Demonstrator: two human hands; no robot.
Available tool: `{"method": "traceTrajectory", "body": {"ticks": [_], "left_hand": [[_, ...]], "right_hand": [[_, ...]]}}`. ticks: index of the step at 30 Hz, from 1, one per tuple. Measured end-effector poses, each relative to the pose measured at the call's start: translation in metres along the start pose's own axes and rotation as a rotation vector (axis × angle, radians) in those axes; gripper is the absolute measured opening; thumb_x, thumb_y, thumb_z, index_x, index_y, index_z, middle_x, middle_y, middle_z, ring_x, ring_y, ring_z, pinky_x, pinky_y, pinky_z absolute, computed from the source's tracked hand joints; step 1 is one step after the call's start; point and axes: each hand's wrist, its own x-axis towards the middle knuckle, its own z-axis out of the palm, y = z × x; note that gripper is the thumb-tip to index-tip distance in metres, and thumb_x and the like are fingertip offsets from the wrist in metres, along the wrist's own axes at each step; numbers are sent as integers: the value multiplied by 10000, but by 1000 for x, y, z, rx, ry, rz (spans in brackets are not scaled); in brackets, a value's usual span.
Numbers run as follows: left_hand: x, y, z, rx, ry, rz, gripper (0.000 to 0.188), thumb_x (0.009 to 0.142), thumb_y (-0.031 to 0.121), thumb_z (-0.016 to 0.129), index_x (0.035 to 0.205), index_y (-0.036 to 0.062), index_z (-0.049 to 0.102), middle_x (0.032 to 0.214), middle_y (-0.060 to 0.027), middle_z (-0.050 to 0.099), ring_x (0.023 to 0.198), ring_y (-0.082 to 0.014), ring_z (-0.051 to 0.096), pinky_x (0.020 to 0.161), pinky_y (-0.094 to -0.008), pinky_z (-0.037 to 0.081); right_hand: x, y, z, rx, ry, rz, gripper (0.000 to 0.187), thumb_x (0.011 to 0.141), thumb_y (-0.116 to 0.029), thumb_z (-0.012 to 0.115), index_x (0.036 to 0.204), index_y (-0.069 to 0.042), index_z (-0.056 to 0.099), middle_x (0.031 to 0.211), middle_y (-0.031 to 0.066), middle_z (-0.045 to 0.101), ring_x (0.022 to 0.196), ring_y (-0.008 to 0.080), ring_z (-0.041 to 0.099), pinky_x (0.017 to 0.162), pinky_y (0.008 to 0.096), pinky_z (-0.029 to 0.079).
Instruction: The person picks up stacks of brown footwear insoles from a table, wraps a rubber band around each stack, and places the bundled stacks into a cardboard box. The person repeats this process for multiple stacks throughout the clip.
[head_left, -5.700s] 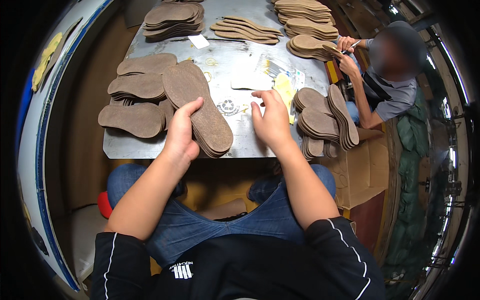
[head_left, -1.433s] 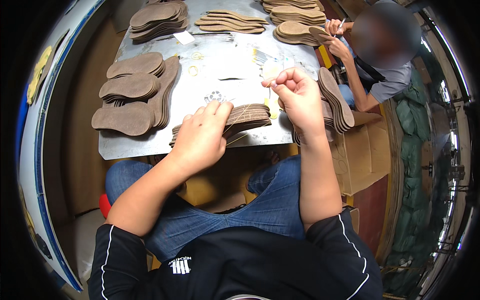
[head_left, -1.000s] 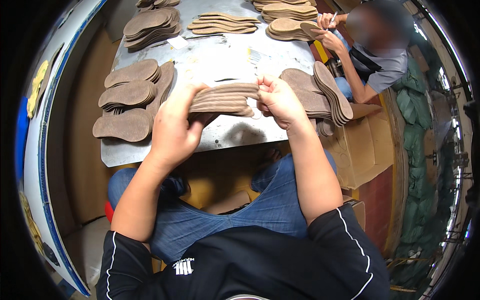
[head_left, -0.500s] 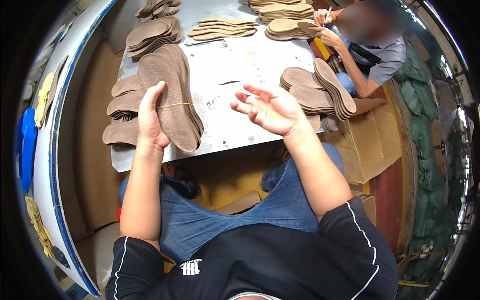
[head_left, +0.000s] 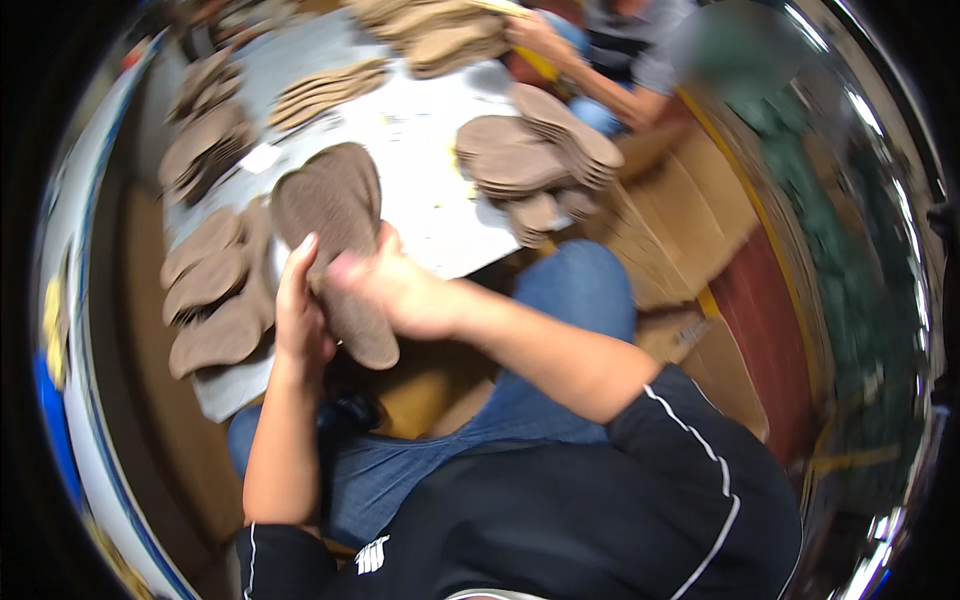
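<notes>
A stack of brown shoe insoles (head_left: 330, 200) is held upright between my two hands, above the near edge of the table. My left hand (head_left: 300, 310) grips its left side, thumb pointing up along it. Across its middle and right side lies my right hand (head_left: 405, 290), thumb over the front face, fingers out of sight behind; it is blurred by motion. Left of my left hand, more insole piles (head_left: 215, 335) lie on the table. Another crossed pile (head_left: 530, 155) lies to the right.
Further piles of insoles (head_left: 200, 145) stand along the far side of the grey-white table (head_left: 420, 130). A co-worker (head_left: 620, 60) sits at the far right corner. An open cardboard box (head_left: 690, 210) stands right of my knee, and a blue-edged white panel (head_left: 100, 190) runs along my left.
My right hand has come from open in the air onto the insole stack. The stack, in my left hand, is closer to me. The view has swung right, so the table appears shifted left.
</notes>
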Motion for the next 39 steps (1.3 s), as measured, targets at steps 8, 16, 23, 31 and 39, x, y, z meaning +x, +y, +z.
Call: {"method": "traceTrajectory", "body": {"ticks": [8,16,23,31,39], "left_hand": [[-21,-35,19,118,-90,-248,986,1118,763,410,1725,-13,386,1698,-168,518,1568,-305,483,1323,-438,326],[2,-12,8,498,-355,-11,1028,1078,888,254,1792,152,324,1733,-171,514,1471,-326,610,1172,-458,446],[42,9,-34,410,-72,35,702,1201,569,450,1712,88,442,1711,-156,547,1509,-341,600,1222,-479,444],[78,6,-93,888,148,357,528,1158,382,672,1607,111,604,1574,-65,687,1344,-206,699,1144,-397,485],[83,10,-115,876,257,359,467,1159,387,671,1534,107,671,1502,-68,735,1280,-184,728,1100,-362,514]], "right_hand": [[-88,19,26,2,482,0,822,1125,-290,691,1589,214,237,1402,424,615,1367,470,639,1177,468,498],[-263,-28,-145,512,276,-31,717,1017,-187,836,1606,66,514,1488,167,685,1348,208,660,1158,388,544],[-483,-12,-290,159,438,642,835,985,-238,862,1683,-14,463,1534,138,638,1398,213,600,1177,403,512],[-647,149,-309,161,809,1498,684,947,-288,878,1522,13,660,1550,209,687,1391,353,668,1201,525,491],[-738,241,-259,54,1233,1300,775,963,-358,883,1536,90,614,1560,254,665,1440,390,641,1181,492,510]]}}
